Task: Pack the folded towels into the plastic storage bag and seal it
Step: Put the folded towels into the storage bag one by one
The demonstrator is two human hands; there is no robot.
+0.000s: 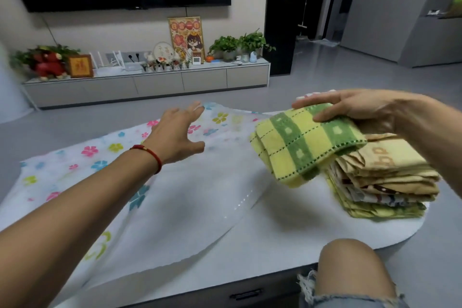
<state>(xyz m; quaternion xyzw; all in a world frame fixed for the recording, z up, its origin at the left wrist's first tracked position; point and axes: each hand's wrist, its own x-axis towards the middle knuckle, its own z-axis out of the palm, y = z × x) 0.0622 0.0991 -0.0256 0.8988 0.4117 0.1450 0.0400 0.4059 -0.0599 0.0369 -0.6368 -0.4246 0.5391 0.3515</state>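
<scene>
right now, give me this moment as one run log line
right hand: holds green-yellow towel above stack | left hand: open, reaching over flowered bag | bag: flat, nothing packed | seal: not done

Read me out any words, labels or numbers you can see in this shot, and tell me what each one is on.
"bb": best guess at the brown letters on the top beige towel in the stack, cut off by a fold.
Framed poster on the TV cabinet: red characters, too blurred to read.
Round plate and small gold frame: marks unreadable.

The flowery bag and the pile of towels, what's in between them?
In the head view, only bare white tabletop lies between the flowery bag and the pile of towels.
</scene>
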